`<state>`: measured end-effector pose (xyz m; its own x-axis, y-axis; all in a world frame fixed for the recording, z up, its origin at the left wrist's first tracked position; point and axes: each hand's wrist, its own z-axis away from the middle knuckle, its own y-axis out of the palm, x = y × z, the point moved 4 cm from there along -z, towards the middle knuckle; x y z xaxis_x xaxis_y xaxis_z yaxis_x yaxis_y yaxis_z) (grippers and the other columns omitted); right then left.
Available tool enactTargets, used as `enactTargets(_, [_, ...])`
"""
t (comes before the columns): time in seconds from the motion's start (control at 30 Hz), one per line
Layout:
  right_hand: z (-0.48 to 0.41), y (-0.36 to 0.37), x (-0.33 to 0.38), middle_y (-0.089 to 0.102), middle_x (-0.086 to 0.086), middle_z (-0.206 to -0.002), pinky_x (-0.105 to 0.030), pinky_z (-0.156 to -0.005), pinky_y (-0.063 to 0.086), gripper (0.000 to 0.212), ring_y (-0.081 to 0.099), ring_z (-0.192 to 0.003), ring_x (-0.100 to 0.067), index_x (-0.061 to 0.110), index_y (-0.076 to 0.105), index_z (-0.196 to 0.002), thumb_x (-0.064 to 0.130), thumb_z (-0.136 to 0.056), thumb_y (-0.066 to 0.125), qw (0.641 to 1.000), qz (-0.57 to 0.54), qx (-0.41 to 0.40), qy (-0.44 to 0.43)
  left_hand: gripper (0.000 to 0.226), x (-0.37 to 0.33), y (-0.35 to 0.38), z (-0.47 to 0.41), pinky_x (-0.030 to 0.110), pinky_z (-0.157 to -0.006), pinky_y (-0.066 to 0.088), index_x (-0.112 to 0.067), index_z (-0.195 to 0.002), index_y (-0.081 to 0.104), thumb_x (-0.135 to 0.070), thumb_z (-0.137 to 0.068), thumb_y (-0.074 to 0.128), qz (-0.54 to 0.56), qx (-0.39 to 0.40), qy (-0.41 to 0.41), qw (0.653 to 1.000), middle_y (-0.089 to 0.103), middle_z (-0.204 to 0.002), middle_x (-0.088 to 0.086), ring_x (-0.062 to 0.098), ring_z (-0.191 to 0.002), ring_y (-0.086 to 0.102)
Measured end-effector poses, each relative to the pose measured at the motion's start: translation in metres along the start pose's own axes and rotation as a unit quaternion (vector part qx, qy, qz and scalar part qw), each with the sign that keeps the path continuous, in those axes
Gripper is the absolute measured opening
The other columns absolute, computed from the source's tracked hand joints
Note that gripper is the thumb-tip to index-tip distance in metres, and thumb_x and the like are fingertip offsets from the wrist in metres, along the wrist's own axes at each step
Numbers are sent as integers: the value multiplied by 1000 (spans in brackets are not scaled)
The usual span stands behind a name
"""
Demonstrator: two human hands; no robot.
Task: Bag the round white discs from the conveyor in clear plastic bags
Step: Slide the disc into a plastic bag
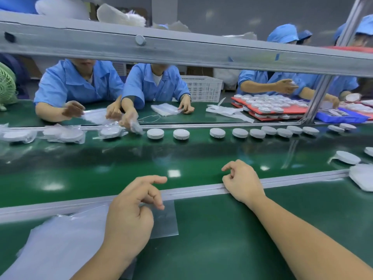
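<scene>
Several bare round white discs (155, 133) lie in a row along the far side of the green conveyor belt (101, 174). Left of them lie discs in clear bags (64, 134). One more disc (348, 157) sits on the belt at the right. My left hand (133, 207) rests with loosely curled fingers on a stack of clear plastic bags (66, 239) on the near table. One flat bag (165, 219) pokes out from under it. My right hand (242, 182) rests on the metal rail (191, 188) at the belt's near edge, fingers loosely curled, holding nothing.
Workers in blue coats (80, 83) handle bags across the belt. Red trays of discs (268, 110) and a blue tray (341, 116) stand at the far right, with a white crate (201, 87) behind. An overhead beam (181, 51) and slanted post (319, 98) cross the view. Bagged items (363, 176) lie at right.
</scene>
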<state>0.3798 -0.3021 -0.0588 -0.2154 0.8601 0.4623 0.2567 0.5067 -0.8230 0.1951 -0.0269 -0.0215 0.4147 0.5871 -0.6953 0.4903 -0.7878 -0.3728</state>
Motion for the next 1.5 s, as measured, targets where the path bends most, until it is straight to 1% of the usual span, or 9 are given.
enactTargets(0.13, [0, 0, -1, 52, 12, -84, -30, -68, 47, 25, 56, -72, -6, 36, 68, -98, 19, -85, 55, 1000, -2, 6, 6, 60, 7, 5, 1, 16, -49, 47, -30, -72, 57, 27, -66, 40, 29, 3, -30, 999, 68, -108, -18, 6, -77, 65])
enactTargets(0.27, [2, -1, 0, 54, 12, -84, -31, -66, 48, 13, 57, -72, -7, 37, 59, -87, 24, -84, 58, 1000, -10, -4, 6, 29, 8, 12, 3, 17, -55, 36, -25, -74, 40, 0, -80, 53, 66, 19, -48, 996, 60, -91, -5, 12, -65, 48])
enactTargets(0.5, [0, 0, -2, 49, 7, -76, -36, -59, 44, 37, 53, -65, -20, 21, 39, -72, 42, -93, 60, 998, 46, -36, 17, 34, 8, 5, 1, 46, -50, 20, -21, -58, 27, -29, -90, 36, 203, 2, -38, 978, 25, -57, 8, 28, -56, 22])
enactTargets(0.73, [0, 1, -1, 45, 7, -65, -29, -49, 29, 45, 50, -61, -20, 18, 40, -62, 48, -90, 57, 996, 83, -35, 8, 36, 1, 9, 2, 29, -59, 37, -19, -61, 32, -33, -87, 52, 113, 43, -24, 992, 41, -69, -1, 17, -63, 42])
enactTargets(0.93, [2, -2, -2, 59, 16, -90, -34, -63, 43, 52, 61, -73, -11, 20, 61, -75, 55, -101, 33, 999, -20, -41, 21, 51, -1, 12, 2, 8, -68, 37, -17, -64, 24, -21, -93, 66, 44, 18, -12, 999, 46, -73, 1, 19, -71, 49])
enactTargets(1.03, [3, -3, -3, 65, 8, -74, -35, -67, 48, 23, 62, -76, -18, 25, 57, -86, 29, -99, 38, 997, -58, -37, 42, 45, -2, 11, 4, 9, -65, 36, -18, -65, 24, -34, -95, 53, 81, 17, -24, 996, 47, -73, 5, 18, -66, 45])
enactTargets(1.2, [2, -9, -8, 62, 4, -59, -31, -61, 47, 17, 62, -70, -19, 28, 56, -88, 20, -95, 43, 989, -114, -62, 69, 48, 1, 19, 11, 18, -66, 40, -13, -68, 31, -48, -98, 45, 87, 123, -16, 988, 47, -76, 7, 21, -70, 48])
enactTargets(1.33, [5, -5, -3, 66, 11, -78, -35, -70, 50, 36, 65, -76, -17, 23, 60, -72, 35, -98, 37, 997, -74, -24, 15, 46, -1, 28, 14, 31, -69, 48, -24, -68, 30, -53, -100, 44, 30, 193, 32, 980, 48, -76, -1, 19, -72, 50])
enactTargets(1.5, [0, -1, 1, 51, 9, -84, -34, -65, 46, 48, 55, -70, -15, 22, 45, -66, 59, -95, 57, 998, 14, -33, -41, 39, -4, 21, 13, 20, -56, 39, -32, -73, 31, -60, -92, 51, -27, 127, 37, 991, 58, -76, -9, 13, -64, 52])
